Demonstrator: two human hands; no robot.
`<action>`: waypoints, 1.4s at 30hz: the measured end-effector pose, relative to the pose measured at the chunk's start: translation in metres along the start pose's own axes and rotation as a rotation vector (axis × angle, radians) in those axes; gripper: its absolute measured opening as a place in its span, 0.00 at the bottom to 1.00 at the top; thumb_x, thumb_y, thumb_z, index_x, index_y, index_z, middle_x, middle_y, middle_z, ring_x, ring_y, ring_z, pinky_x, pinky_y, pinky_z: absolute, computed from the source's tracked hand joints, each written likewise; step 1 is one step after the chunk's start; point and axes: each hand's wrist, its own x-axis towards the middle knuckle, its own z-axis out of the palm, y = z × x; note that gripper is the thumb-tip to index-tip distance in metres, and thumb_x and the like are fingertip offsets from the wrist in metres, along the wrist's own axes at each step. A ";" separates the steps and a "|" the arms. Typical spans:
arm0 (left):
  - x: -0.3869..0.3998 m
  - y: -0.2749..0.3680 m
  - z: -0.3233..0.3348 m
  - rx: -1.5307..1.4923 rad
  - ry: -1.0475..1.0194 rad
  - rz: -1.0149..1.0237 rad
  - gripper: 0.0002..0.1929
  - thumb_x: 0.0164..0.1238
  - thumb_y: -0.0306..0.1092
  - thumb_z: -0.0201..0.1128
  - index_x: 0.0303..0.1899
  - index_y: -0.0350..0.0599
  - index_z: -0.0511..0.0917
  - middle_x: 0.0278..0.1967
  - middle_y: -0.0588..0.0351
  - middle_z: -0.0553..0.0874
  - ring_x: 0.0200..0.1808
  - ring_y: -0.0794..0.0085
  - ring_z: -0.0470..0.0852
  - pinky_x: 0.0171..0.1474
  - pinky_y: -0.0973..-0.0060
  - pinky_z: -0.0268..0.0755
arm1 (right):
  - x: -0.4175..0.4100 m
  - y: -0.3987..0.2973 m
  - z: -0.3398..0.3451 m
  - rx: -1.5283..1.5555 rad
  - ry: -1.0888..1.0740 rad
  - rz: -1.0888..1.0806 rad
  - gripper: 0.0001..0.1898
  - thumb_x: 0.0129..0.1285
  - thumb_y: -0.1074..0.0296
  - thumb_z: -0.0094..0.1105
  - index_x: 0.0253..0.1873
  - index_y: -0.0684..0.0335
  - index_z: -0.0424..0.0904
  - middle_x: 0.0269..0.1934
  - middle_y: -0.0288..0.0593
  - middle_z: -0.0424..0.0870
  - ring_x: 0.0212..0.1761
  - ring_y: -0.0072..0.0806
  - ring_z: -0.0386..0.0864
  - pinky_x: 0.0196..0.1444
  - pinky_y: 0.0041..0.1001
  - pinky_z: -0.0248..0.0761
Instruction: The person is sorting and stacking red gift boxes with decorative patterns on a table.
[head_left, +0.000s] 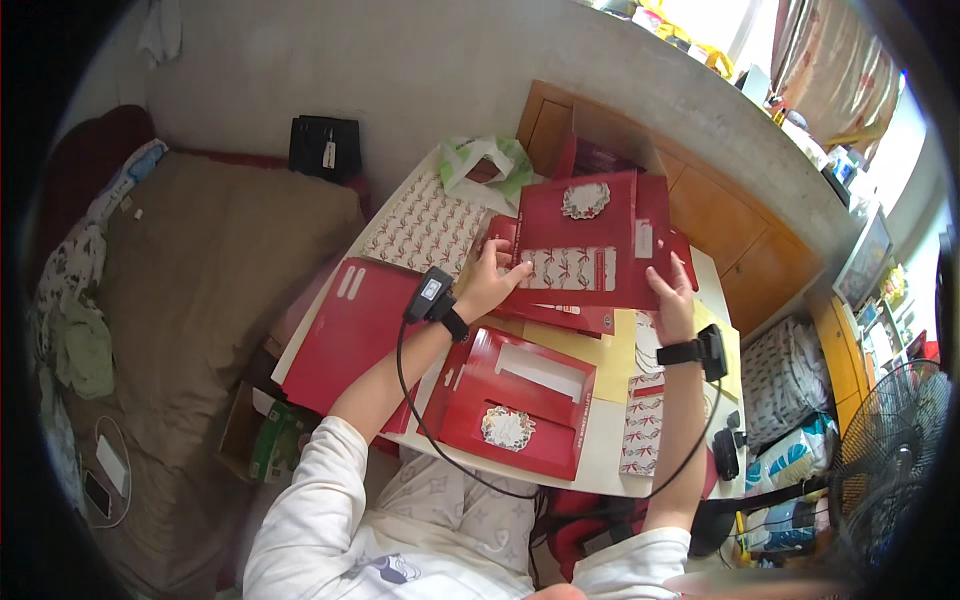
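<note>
Between my two hands is a flat red printed card package (585, 232), raised above the table. It bears a wreath motif and a patterned panel. My left hand (491, 281) holds its left edge, thumb on the front. My right hand (673, 296) grips the lower right corner. Under it, other red packages (574, 319) lie partly hidden. Nearer me rests a red window carton (517, 405) with a wreath motif. A small patterned wallet (643, 424) is beside my right forearm. Left of the carton are red card sheets (349, 341) with slots.
A stack of patterned card (427, 225) and a green-white plastic bag (487, 169) sit at the table's far left. Yellow paper (611, 352) lies mid-table. A bed (217, 285) flanks the table's left; a fan (892, 450) stands at right. Cables from both wrist devices hang over the table's front.
</note>
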 end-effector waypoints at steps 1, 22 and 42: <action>-0.001 0.003 -0.002 -0.021 -0.033 -0.015 0.40 0.59 0.46 0.66 0.64 0.31 0.52 0.53 0.37 0.72 0.57 0.56 0.72 0.60 0.65 0.64 | -0.004 -0.016 0.004 -0.069 -0.133 -0.102 0.25 0.63 0.76 0.55 0.65 0.68 0.62 0.55 0.42 0.74 0.51 0.23 0.75 0.52 0.21 0.69; -0.092 0.037 -0.025 -0.012 -0.081 0.448 0.37 0.42 0.37 0.77 0.51 0.36 0.63 0.39 0.42 0.83 0.41 0.61 0.85 0.43 0.70 0.77 | -0.054 -0.119 0.016 -0.653 -0.681 -0.033 0.14 0.61 0.77 0.59 0.52 0.71 0.76 0.41 0.36 0.82 0.40 0.13 0.73 0.45 0.19 0.71; -0.116 0.073 -0.013 -0.240 0.067 0.506 0.13 0.55 0.29 0.68 0.38 0.35 0.74 0.26 0.52 0.84 0.27 0.74 0.83 0.31 0.77 0.73 | -0.069 -0.114 0.017 -0.726 -0.595 -0.078 0.10 0.56 0.79 0.62 0.44 0.69 0.81 0.34 0.38 0.83 0.38 0.16 0.76 0.42 0.18 0.70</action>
